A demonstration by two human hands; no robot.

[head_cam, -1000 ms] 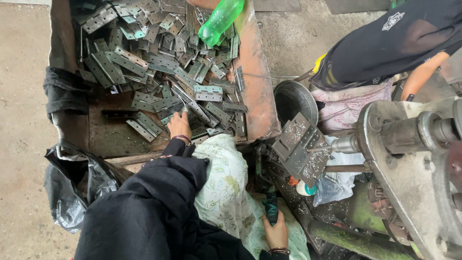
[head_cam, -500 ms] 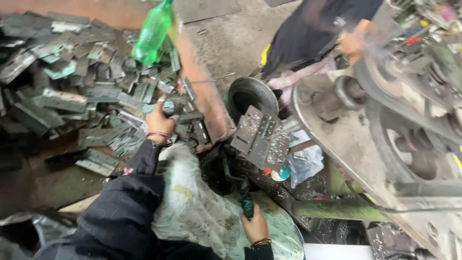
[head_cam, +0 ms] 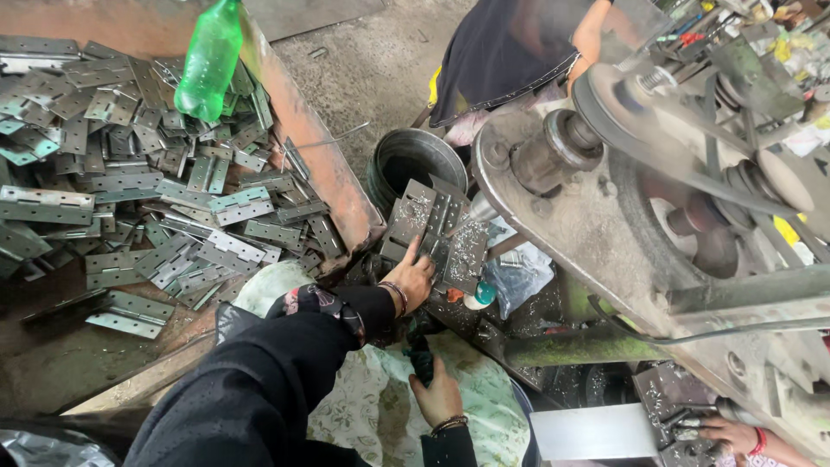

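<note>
My left hand [head_cam: 411,278] reaches out from a black sleeve and rests on a stack of grey metal hinge plates [head_cam: 432,227] on the machine's bed, fingers closed on one plate. Below it, my right hand [head_cam: 438,396] grips a dark upright handle [head_cam: 421,353] above my lap. To the left, a rusty red tray [head_cam: 311,147] holds several loose hinge plates [head_cam: 156,199].
A green plastic bottle [head_cam: 210,60] lies on the tray's far side. A dark metal bucket [head_cam: 415,163] stands behind the plates. A belt-driven machine [head_cam: 622,199] fills the right. Another person in black [head_cam: 510,52] sits beyond it, and someone's hand [head_cam: 735,432] shows at the bottom right.
My left hand has left the tray of hinges and moved right to the stack of plates on the machine. The right hand stays on the handle.
</note>
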